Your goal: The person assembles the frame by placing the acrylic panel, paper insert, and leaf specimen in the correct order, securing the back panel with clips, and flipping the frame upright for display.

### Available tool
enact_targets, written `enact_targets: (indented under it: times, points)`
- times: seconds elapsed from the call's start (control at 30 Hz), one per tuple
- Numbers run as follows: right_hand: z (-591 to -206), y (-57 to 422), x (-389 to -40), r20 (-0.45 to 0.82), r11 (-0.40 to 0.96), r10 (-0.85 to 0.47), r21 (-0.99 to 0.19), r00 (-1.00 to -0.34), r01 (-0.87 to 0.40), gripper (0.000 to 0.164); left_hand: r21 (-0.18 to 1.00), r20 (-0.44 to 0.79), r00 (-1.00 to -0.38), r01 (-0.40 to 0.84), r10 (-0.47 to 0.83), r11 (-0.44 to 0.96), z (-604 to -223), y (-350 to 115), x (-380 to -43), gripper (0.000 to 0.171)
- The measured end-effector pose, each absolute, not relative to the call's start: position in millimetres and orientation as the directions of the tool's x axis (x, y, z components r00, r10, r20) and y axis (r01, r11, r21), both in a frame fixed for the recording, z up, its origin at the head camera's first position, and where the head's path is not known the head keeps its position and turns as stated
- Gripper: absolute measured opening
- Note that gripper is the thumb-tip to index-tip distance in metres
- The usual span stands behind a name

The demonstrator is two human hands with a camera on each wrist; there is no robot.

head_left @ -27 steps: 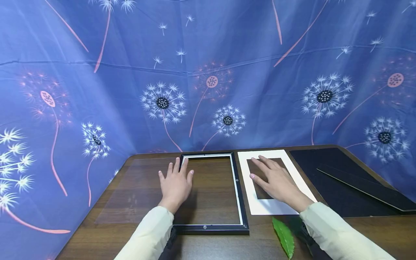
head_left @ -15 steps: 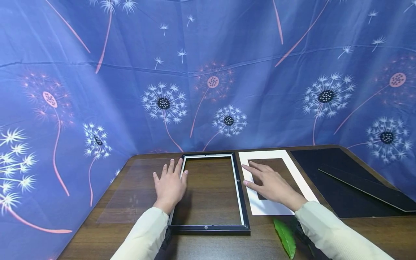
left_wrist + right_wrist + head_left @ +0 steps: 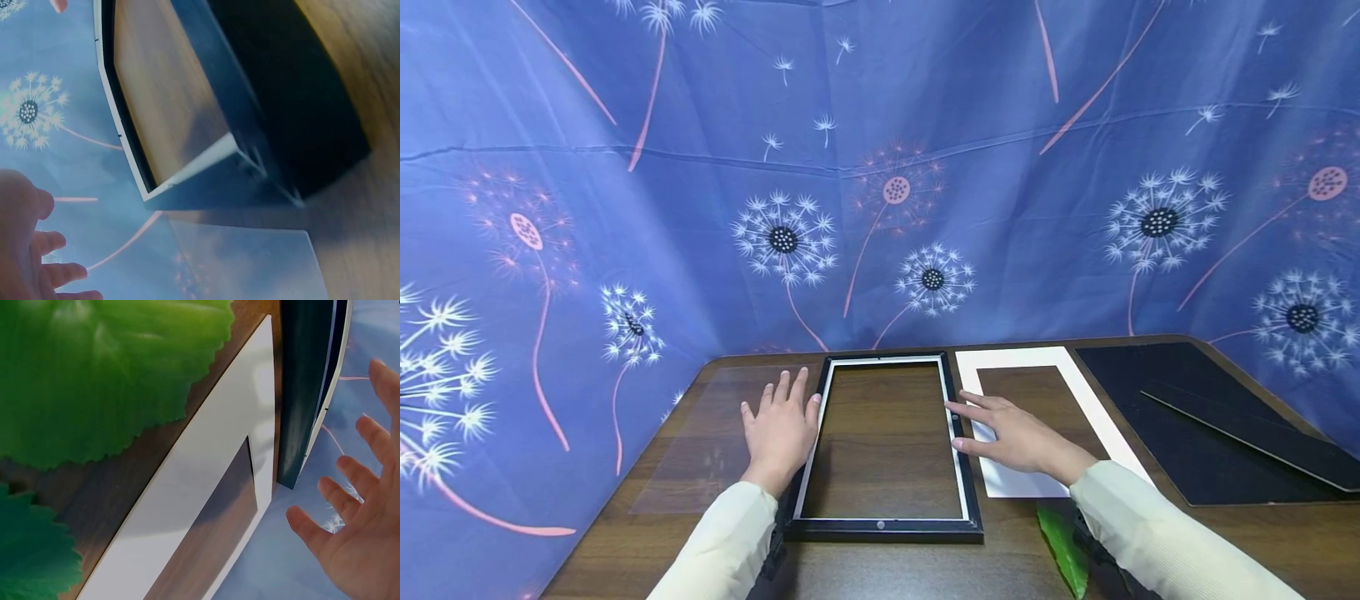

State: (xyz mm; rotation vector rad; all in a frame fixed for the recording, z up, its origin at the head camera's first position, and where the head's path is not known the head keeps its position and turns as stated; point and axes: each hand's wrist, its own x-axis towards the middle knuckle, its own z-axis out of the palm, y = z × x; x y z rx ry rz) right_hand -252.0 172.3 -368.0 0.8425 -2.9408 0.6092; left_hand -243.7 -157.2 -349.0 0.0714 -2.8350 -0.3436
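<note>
An empty black picture frame point(image 3: 887, 530) with a white inner lip lies on the table. My left hand point(image 3: 781, 429), fingers extended, hovers by the frame's left bar, above a clear plastic sheet point(image 3: 685, 458). In the left wrist view that hand point(image 3: 25, 250) appears apart from the frame. A white mat board point(image 3: 1026, 485) with a rectangular window lies right of the frame. Above it reaches my right hand point(image 3: 1018, 435), fingers loosely spread, fingertips at the frame's right bar. Whether they touch it I cannot tell; neither hand grips anything.
A black backing board point(image 3: 1120, 392) lies at the right, with a long black flap point(image 3: 1247, 433) rising from it. A green leaf point(image 3: 1063, 550) is near my right sleeve. Behind the wooden table point(image 3: 1015, 550) hangs a blue dandelion-print cloth point(image 3: 880, 100).
Both hands have moved left: the left one from over the frame's left bar to beside it, the right one from the mat window to the frame's right bar. The objects stay in place.
</note>
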Motion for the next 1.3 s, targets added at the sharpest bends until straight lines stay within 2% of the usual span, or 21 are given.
enact_targets:
  times: [0.2,0.57,1.0,1.3]
  points:
    - [-370,169,-254,0.047,0.783,-0.510,-0.388,-0.859,-0.486,0.064,0.238,0.242,-0.966,-0.035,-0.094,0.971,-351,-165,-243,0.055]
    - [-373,170,-256,-0.048,0.783,-0.528,-0.415,-0.848,-0.464,0.067,0.245,0.258,-0.959,-0.054,-0.119,0.968,-357,-184,-241,0.054]
    - [-377,173,-257,-0.038,0.768,-0.542,-0.430,-0.840,-0.476,0.073,0.232,0.220,-0.962,-0.111,-0.163,0.967,-362,-216,-237,0.055]
    - [-379,173,-257,-0.028,0.750,-0.550,-0.456,-0.835,-0.479,0.075,0.253,0.271,-0.941,-0.135,-0.204,0.958,-364,-238,-234,0.056]
